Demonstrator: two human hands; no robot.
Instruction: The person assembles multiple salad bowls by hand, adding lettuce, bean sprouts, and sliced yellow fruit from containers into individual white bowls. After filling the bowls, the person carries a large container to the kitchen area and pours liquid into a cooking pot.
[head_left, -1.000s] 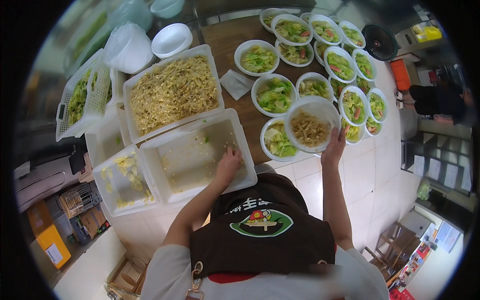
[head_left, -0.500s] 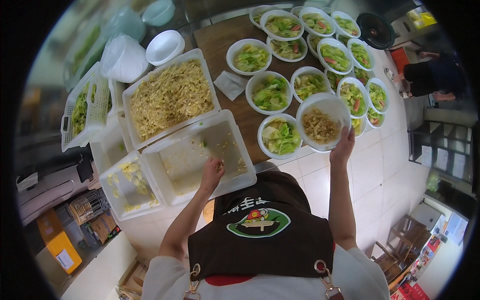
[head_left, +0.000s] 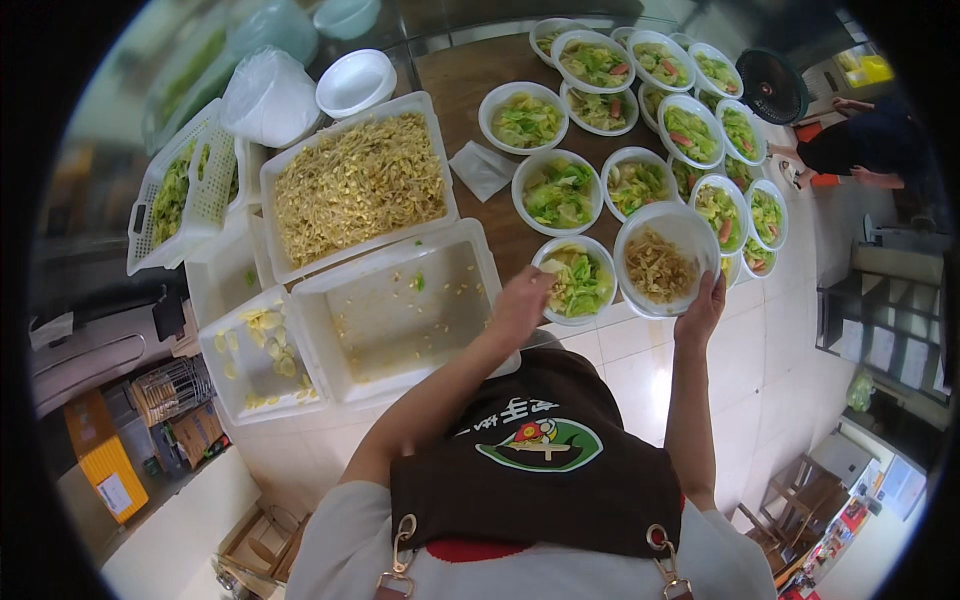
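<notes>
My right hand (head_left: 702,308) grips the rim of a white bowl (head_left: 710,262) with brownish shredded food (head_left: 658,266) inside. That bowl is held up at the right, beside the nearest bowl of chopped lettuce (head_left: 585,285). At this lettuce bowl's left rim is my left hand (head_left: 520,308), its fingers drawn together and their tips over the food. Pale bits show by the fingertips; what is in the fingers I cannot make out. To the left lies a shallow white tray (head_left: 400,330) with a few scattered pale bits and green scraps.
Behind that tray stands one heaped with pale shredded food (head_left: 360,185). A small tray of yellow slices (head_left: 262,350), a green-filled basket (head_left: 180,190) and spare white bowls (head_left: 355,82) are at left. Several filled bowls (head_left: 690,135), some stacked, crowd the right. Another person (head_left: 860,150) stands beyond.
My left hand has moved right, from the nearly bare tray to the nearest lettuce bowl. My right hand still holds the bowl of brownish shreds. The whole view has shifted slightly.
</notes>
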